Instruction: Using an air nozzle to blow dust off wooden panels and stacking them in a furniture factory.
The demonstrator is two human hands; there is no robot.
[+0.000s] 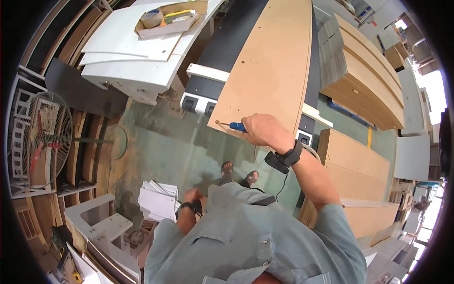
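Note:
My right hand (259,128) is closed around a screwdriver with a blue handle (238,126). Its thin shaft points left, and the tip meets a small round spot (217,122) near the close left corner of a long tan board (265,71). Several small dark holes dot the board's face. Down by my waist hangs my left hand (193,195), away from the board; its fingers are blurred. Black straps circle both wrists.
The board lies over a dark conveyor (201,90) with white-ended rails. Left of it, a white table (118,66) holds a cardboard tray (165,23). Stacked tan panels (359,71) stand right. A caged fan (47,139) is far left; white offcuts (158,201) sit near my left arm.

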